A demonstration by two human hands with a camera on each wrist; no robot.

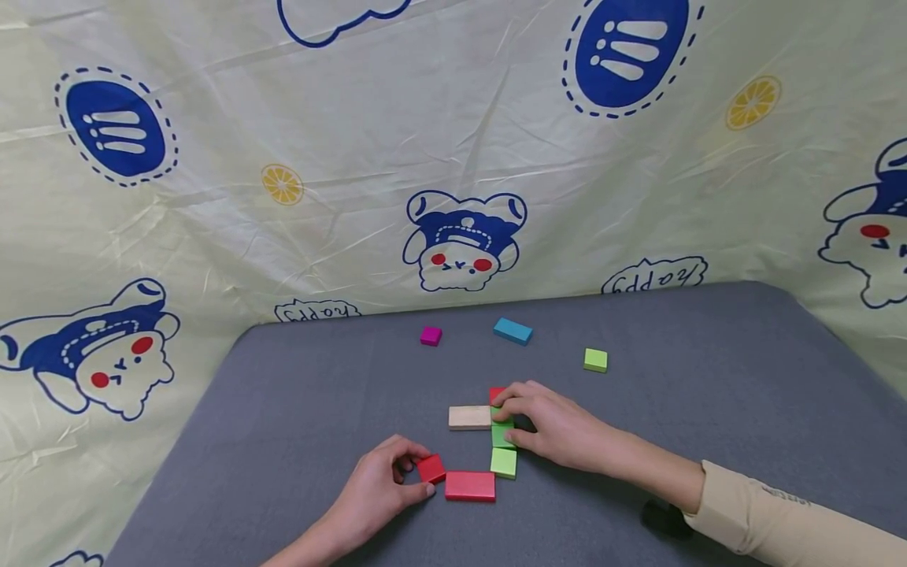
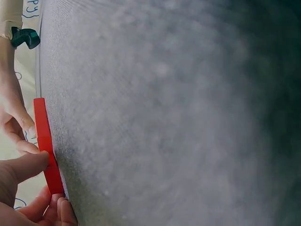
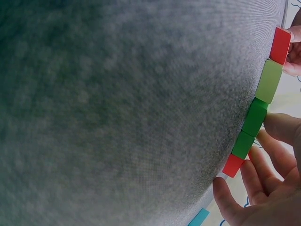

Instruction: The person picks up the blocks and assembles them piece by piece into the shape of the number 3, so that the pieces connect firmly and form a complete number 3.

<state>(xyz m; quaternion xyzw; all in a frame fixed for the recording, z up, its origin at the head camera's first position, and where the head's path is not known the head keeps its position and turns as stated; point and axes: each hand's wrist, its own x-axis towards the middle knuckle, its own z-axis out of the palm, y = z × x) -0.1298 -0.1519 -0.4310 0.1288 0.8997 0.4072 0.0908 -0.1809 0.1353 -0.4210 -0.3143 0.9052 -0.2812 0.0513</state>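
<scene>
In the head view my left hand (image 1: 379, 482) pinches a small red block (image 1: 431, 468) between thumb and fingers. That block's corner meets the left end of a longer red block (image 1: 471, 487) lying flat. My right hand (image 1: 556, 425) bends over a column of blocks, thumb and fingers gripping about a green block (image 1: 498, 414). Below it are another green block (image 1: 503, 437) and a light green block (image 1: 504, 463). A red block (image 1: 497, 394) tops the column, partly under my fingers. A pale wooden block (image 1: 469, 418) adjoins the column's left side.
Farther back on the grey table (image 1: 319, 394) lie a magenta block (image 1: 431, 336), a blue block (image 1: 513, 331) and a yellow-green block (image 1: 596, 360). A printed curtain (image 1: 354, 220) hangs behind. Something dark (image 1: 666, 518) shows under the right wrist.
</scene>
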